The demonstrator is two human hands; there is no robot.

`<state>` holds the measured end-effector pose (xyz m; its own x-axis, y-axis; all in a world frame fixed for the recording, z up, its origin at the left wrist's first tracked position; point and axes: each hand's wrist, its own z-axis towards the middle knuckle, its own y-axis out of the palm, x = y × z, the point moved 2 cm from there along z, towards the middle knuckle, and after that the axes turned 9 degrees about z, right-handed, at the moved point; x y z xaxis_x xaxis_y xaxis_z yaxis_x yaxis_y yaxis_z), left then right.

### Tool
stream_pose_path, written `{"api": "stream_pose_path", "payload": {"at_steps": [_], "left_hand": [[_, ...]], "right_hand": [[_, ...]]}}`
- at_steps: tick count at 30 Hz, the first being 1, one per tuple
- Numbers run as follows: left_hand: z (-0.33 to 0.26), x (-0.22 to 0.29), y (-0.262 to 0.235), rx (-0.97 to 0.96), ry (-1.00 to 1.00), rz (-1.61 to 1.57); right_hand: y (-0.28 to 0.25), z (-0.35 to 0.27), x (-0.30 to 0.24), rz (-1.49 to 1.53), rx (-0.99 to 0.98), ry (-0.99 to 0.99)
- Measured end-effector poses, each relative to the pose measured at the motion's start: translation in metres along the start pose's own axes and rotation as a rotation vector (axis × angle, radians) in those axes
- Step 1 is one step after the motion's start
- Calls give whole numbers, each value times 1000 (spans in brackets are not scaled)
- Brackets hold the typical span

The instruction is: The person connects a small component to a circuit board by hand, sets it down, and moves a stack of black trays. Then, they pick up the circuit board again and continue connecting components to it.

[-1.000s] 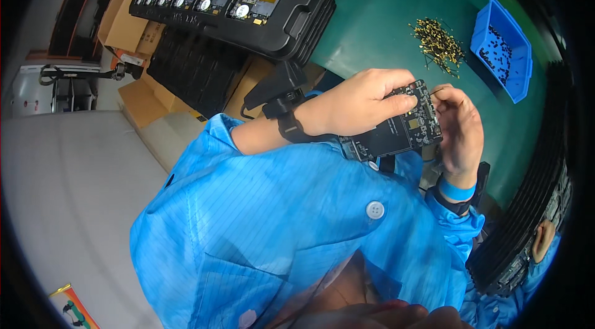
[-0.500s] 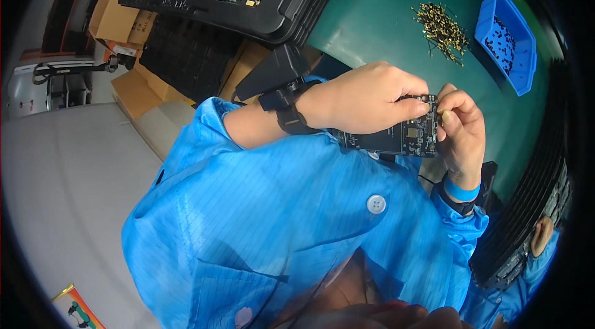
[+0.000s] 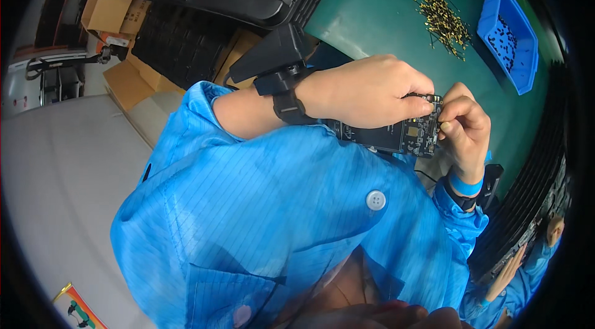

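A dark circuit board [image 3: 412, 137] is held close against my blue sleeve. My left hand [image 3: 372, 93] grips it from above, thumb lying across the board near its right end. At that end, the fingers of my right hand [image 3: 465, 121] are pinched together against the board's edge. Whatever sits between those fingertips is too small or hidden to make out. The left hand and sleeve cover part of the board. On the green work surface beyond my hands lies a pile of small black leads with gold-coloured ends [image 3: 445, 24].
A blue bin [image 3: 525, 50] with small black pieces stands at the far right. Black trays [image 3: 273, 9] of circuit boards are stacked at upper left, with cardboard boxes [image 3: 127, 84] nearby. Another person's hands [image 3: 513, 267] show at lower right beside more stacked black trays.
My hands and the board stay together with only a slight shift; the right fingers are still pinched at its edge. The other person's hands have moved, and a second one now shows.
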<state>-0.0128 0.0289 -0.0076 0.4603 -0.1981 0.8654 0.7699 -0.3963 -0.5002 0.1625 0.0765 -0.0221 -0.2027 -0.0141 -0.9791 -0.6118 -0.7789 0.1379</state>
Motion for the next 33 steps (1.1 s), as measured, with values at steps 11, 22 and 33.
{"api": "stream_pose_path", "payload": {"at_steps": [11,22,33], "left_hand": [[-1,4,0,33,24,63],[-3,9,1,51,20,111],[-6,11,4,78,45,188]], "right_hand": [[4,7,-16,-436,-73,-141],[12,4,-29,-806,-74,-279],[14,2,-29,-895,-85,-387]]}}
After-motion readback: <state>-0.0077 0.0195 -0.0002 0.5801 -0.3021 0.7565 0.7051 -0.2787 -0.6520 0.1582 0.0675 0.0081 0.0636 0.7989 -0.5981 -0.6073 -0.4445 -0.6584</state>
